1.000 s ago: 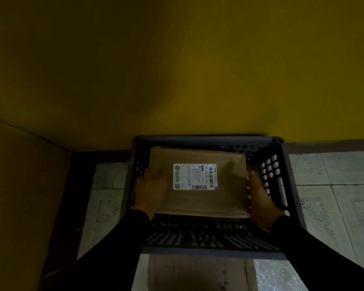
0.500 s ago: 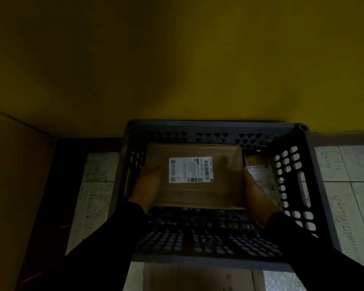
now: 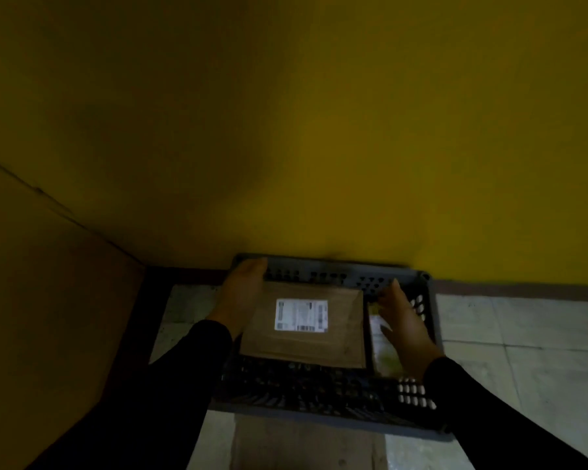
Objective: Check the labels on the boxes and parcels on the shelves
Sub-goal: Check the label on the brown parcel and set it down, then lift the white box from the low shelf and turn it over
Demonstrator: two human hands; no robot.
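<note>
Scene dim, underexposed. Yellow wall brighter above and to right of hands, fading to murky shadow on left. White label between hands is brightest spot, glaring, print smeared and unreadable. Hands soft with motion blur, fingers indistinct. Dark crate below hands nearly black, grid detail muddy. Pale floor tiles right of hands catch faint light. Straight edges bow near frame borders; dark sleeves melt into shadow.

- I see the crate on the floor, its far wall against the wall.
- The parcel lies in the crate, label on top.
- My left hand sits at the parcel's left, my right hand to its right.
</note>
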